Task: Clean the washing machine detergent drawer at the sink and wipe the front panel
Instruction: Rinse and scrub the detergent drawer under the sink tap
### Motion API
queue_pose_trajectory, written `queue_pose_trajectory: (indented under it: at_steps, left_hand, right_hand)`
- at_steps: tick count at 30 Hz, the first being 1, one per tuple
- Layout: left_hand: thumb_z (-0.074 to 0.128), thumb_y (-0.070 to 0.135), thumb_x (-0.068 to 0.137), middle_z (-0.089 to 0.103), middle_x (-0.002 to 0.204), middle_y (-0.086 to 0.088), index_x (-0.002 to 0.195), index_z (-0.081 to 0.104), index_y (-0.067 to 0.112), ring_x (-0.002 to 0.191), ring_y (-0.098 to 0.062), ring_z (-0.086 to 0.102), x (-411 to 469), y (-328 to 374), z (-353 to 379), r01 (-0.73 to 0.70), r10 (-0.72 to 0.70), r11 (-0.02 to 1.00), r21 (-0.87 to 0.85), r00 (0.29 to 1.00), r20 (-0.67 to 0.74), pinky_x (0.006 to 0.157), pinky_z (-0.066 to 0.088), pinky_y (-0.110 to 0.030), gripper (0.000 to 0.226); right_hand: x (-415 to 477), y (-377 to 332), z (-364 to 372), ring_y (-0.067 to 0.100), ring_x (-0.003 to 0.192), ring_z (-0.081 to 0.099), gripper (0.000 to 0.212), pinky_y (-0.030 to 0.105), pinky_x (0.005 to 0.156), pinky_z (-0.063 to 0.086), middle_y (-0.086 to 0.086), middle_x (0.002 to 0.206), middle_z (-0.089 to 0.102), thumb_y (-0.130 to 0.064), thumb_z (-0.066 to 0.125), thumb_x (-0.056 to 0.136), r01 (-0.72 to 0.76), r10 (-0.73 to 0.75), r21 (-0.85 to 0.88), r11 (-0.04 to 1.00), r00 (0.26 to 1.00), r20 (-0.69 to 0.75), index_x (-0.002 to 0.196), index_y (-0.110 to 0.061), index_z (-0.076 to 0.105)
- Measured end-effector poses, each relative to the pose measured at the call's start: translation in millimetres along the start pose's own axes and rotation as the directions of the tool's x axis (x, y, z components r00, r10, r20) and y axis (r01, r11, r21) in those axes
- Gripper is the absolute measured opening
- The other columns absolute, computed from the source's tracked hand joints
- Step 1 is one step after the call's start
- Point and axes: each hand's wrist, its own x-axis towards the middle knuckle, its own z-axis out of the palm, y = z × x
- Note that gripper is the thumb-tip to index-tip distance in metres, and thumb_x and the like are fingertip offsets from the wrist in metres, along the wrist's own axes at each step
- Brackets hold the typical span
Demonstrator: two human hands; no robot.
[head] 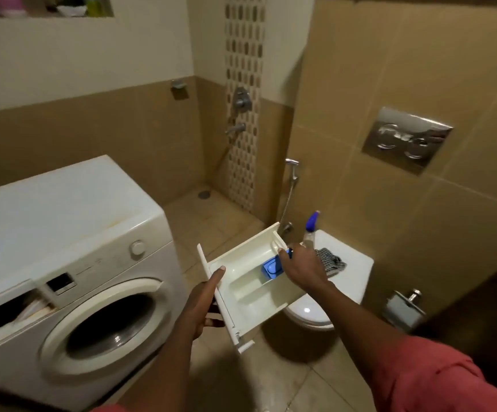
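Observation:
The white detergent drawer (250, 281) is out of the washing machine (71, 263) and held in the air over the floor. My left hand (202, 301) grips its front plate from below, thumb on the top edge. My right hand (300, 269) grips the drawer's far side, fingers next to the blue insert (271, 268) in one compartment. The machine's drawer slot (0, 319) at the upper left of its front panel gapes open and dark. A spray bottle (311, 230) with a blue head and a checked cloth (329, 260) sit on the toilet lid.
The toilet (348, 281) stands just right of the drawer, under a chrome flush plate (406, 139). A hand shower hose (290, 188) hangs by the wall. The shower corner with taps (241, 111) lies behind. Tiled floor stretches between machine and toilet.

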Motion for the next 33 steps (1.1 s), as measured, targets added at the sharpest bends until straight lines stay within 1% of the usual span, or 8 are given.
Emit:
queue_pose_trajectory:
  at_steps: [5,8,11,17,21,25,30,33]
  left_hand:
    - [0.060,0.063,0.082,0.068,0.108,-0.021,0.111,0.065,0.015,0.099,-0.037,0.068,-6.7,13.9,101.3,0.023,-0.050,0.992,0.123,0.973,0.224,0.082,0.058,-0.056,0.056]
    - [0.062,0.063,0.080,0.069,0.104,-0.019,0.110,0.066,0.019,0.097,-0.037,0.069,-11.5,12.1,163.6,-0.009,-0.045,0.979,0.203,0.965,0.260,0.087,0.056,-0.055,0.053]
    - [0.057,0.060,0.085,0.068,0.095,-0.015,0.106,0.064,0.023,0.080,-0.031,0.068,-30.1,11.3,245.8,-0.065,-0.024,0.959,0.275,0.951,0.309,0.072,0.057,-0.041,0.043]
    - [0.055,0.067,0.084,0.067,0.105,-0.015,0.111,0.060,0.026,0.085,-0.037,0.070,-43.8,7.3,382.4,-0.196,0.052,0.920,0.339,0.919,0.390,0.065,0.061,-0.045,0.049]
    - [0.055,0.074,0.078,0.068,0.103,-0.012,0.111,0.060,0.026,0.088,-0.035,0.070,-53.2,5.5,467.2,-0.256,0.059,0.887,0.386,0.889,0.453,0.074,0.061,-0.050,0.059]
    - [0.055,0.067,0.084,0.069,0.091,-0.008,0.109,0.063,0.024,0.068,-0.025,0.067,-58.6,3.8,542.3,-0.313,0.050,0.867,0.389,0.830,0.556,0.043,0.050,-0.025,0.051]
    - [0.054,0.065,0.085,0.070,0.099,-0.012,0.112,0.059,0.026,0.080,-0.031,0.069,-51.4,1.4,632.3,-0.339,-0.066,0.818,0.465,0.747,0.662,0.060,0.057,-0.036,0.048]
    - [0.058,0.056,0.087,0.066,0.099,-0.012,0.111,0.056,0.021,0.079,-0.028,0.065,-40.7,3.9,690.9,-0.370,-0.124,0.782,0.501,0.695,0.708,0.061,0.055,-0.035,0.043]
  right_hand:
    - [-2.3,100.1,-69.7,0.036,0.103,0.059,0.041,0.035,0.081,0.044,0.014,0.110,0.065,-0.043,0.038,0.096,-0.155,0.155,0.014,0.988,0.979,-0.135,0.110,-0.013,0.061]
    - [-9.0,155.8,-104.3,0.039,0.103,0.059,0.041,0.037,0.082,0.046,0.018,0.109,0.065,-0.041,0.040,0.096,-0.215,0.223,0.066,0.974,0.962,-0.159,0.109,-0.011,0.064]
    - [-21.7,227.7,-148.2,0.037,0.102,0.059,0.049,0.036,0.083,0.047,0.015,0.107,0.067,-0.048,0.034,0.093,-0.307,0.321,0.099,0.946,0.925,-0.202,0.106,-0.015,0.068]
    - [-45.5,339.2,-224.8,0.037,0.106,0.057,0.042,0.035,0.084,0.045,0.015,0.112,0.064,-0.042,0.035,0.097,-0.410,0.424,0.106,0.906,0.868,-0.259,0.106,-0.017,0.067]
    - [-63.1,409.9,-261.6,0.035,0.102,0.059,0.040,0.037,0.083,0.048,0.013,0.109,0.066,-0.042,0.037,0.095,-0.496,0.532,0.193,0.847,0.785,-0.319,0.102,-0.016,0.066]
    - [-75.9,464.9,-292.8,0.035,0.103,0.058,0.039,0.038,0.086,0.048,0.013,0.112,0.062,-0.041,0.038,0.097,-0.581,0.634,0.256,0.773,0.685,-0.359,0.107,-0.014,0.063]
    - [-78.2,530.7,-324.0,0.033,0.100,0.057,0.038,0.036,0.082,0.043,0.011,0.112,0.058,-0.041,0.037,0.098,-0.639,0.705,0.304,0.707,0.601,-0.377,0.109,-0.015,0.061]
    - [-69.7,570.4,-344.6,0.031,0.098,0.057,0.039,0.033,0.077,0.041,0.011,0.110,0.058,-0.042,0.036,0.099,-0.681,0.740,0.310,0.664,0.540,-0.400,0.110,-0.013,0.061]
